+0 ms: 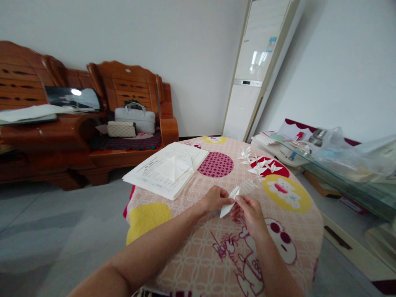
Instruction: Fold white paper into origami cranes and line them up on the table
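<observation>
A piece of folded white paper [228,208], narrow and pointed at its lower end, is held between my two hands just above the table. My left hand [216,198] pinches its left side with thumb and fingers. From the right, my right hand [249,211] grips the same paper, its thumb pressed on the front and the other fingers curled beneath. Beyond my hands lie several white paper cranes [261,167] in a loose group. To the left, a square of creased white paper [175,167] rests on a stack of printed sheets [145,177].
A patterned cloth covers the round table [192,247]. At the right stands a glass-topped table [346,181] with plastic bags and papers. Wooden chairs [130,86] at the left hold a grey bag [144,119] and a quilted purse [121,129]. A tall white air conditioner [244,103] stands behind.
</observation>
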Demonstrator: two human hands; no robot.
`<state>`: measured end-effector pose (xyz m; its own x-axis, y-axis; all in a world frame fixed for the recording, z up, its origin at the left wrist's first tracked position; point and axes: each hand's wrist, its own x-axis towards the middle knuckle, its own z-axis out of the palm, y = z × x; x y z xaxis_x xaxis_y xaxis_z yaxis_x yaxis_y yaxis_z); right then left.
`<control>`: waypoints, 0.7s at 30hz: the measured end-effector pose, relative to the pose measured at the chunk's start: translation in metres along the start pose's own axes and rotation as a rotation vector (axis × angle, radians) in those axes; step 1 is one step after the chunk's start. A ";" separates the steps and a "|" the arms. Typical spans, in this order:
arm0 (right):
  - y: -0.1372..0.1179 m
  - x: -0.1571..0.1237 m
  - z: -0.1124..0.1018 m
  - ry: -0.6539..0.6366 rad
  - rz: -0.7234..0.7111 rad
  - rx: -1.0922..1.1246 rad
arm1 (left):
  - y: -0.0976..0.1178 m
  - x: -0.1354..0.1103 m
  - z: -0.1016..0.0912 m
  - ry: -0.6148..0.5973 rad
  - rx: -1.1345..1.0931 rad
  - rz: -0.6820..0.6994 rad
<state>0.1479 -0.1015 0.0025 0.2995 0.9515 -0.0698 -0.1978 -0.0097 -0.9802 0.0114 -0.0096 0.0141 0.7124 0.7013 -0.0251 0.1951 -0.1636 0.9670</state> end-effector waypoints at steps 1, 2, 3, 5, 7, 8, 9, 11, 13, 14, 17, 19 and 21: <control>0.000 0.000 0.000 0.007 -0.012 -0.020 | 0.000 0.000 0.001 0.006 0.010 0.005; 0.000 0.000 0.000 0.018 -0.021 -0.038 | 0.001 0.000 0.001 0.009 0.007 0.008; 0.000 0.000 0.000 0.031 -0.030 -0.053 | 0.001 -0.001 0.002 0.007 -0.009 0.010; -0.001 0.000 0.000 0.049 -0.049 -0.077 | 0.004 -0.002 0.003 -0.014 -0.080 0.005; -0.002 -0.001 -0.001 0.054 -0.087 -0.108 | 0.006 -0.004 0.003 -0.045 -0.173 -0.010; -0.002 -0.001 0.000 0.053 -0.111 -0.123 | 0.008 -0.005 0.004 -0.056 -0.214 -0.018; -0.002 -0.001 0.000 0.054 -0.135 -0.135 | 0.009 -0.006 0.004 -0.062 -0.248 -0.025; -0.001 -0.001 0.000 0.058 -0.173 -0.144 | 0.012 -0.007 0.004 -0.056 -0.287 -0.029; 0.001 -0.001 0.000 0.070 -0.194 -0.140 | 0.013 -0.007 0.004 -0.047 -0.295 -0.019; 0.002 0.000 0.000 0.077 -0.201 -0.136 | 0.013 -0.007 0.004 -0.051 -0.296 -0.017; 0.006 0.002 0.000 0.109 -0.208 -0.125 | 0.011 -0.005 0.005 -0.084 -0.290 -0.030; 0.007 0.002 0.000 0.128 -0.212 -0.116 | 0.009 -0.004 0.005 -0.088 -0.265 -0.027; 0.006 0.003 0.001 0.131 -0.221 -0.107 | 0.007 -0.002 0.005 -0.066 -0.217 -0.002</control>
<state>0.1462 -0.0987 -0.0036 0.4443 0.8862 0.1315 -0.0167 0.1550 -0.9878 0.0146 -0.0158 0.0196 0.7561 0.6535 -0.0368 0.0520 -0.0040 0.9986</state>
